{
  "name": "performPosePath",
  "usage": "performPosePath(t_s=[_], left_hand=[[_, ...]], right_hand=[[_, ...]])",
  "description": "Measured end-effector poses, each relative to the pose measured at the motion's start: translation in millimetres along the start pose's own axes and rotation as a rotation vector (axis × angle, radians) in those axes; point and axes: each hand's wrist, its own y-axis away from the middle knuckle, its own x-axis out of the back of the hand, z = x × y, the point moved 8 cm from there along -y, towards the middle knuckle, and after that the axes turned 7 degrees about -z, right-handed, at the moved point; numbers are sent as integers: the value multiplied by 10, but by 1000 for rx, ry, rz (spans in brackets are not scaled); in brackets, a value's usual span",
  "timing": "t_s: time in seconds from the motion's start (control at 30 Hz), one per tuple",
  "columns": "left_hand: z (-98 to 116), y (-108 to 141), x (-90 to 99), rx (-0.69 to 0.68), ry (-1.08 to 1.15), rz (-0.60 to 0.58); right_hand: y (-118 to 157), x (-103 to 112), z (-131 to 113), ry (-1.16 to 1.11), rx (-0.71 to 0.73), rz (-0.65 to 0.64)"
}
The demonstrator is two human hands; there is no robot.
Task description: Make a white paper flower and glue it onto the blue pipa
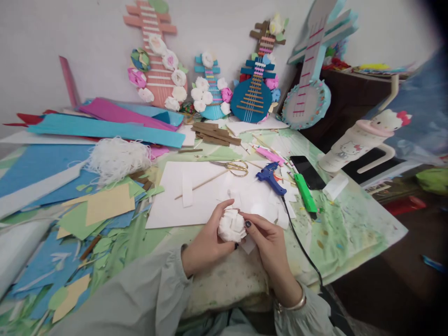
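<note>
A white paper flower (231,225) with layered petals sits between my two hands, above the near edge of a white board (164,205). My left hand (210,235) is curled round its left side and underside, with the thumb at the bottom. At its right edge, my right hand (268,240) pinches the outer petals between thumb and fingers. Below the flower a small piece of white paper (248,244) shows. On the board lie gold-handled scissors (237,168), a thin wooden stick (203,183) and a white paper strip (187,189).
A blue glue gun (271,177) with a black cord rests right of the scissors. Near it are a green cutter (305,192), a phone (308,171) and a tall tumbler (350,145). Paper scraps (110,204) and white string (117,161) cover the left. Decorated paper lutes (252,95) lean on the wall.
</note>
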Motion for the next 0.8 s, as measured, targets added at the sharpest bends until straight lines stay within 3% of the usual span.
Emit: performPosePath(t_s=[0.2,0.37,0.5,0.67,0.8], left_hand=[[-12,-17,-6,13,156,-51],[84,-9,-16,-17,56,-117],[127,-44,50,-65,27,-69],[115,-103,97,-26,75,-28],[125,-101,91,-19,98,-23]], right_hand=[[32,-31,-64,95,81,-70],[64,-85,-133,155,149,-148],[101,-74,-77,155,141,-146],[126,-51,36,122,68,-144],[114,-71,1,170,99,-166]])
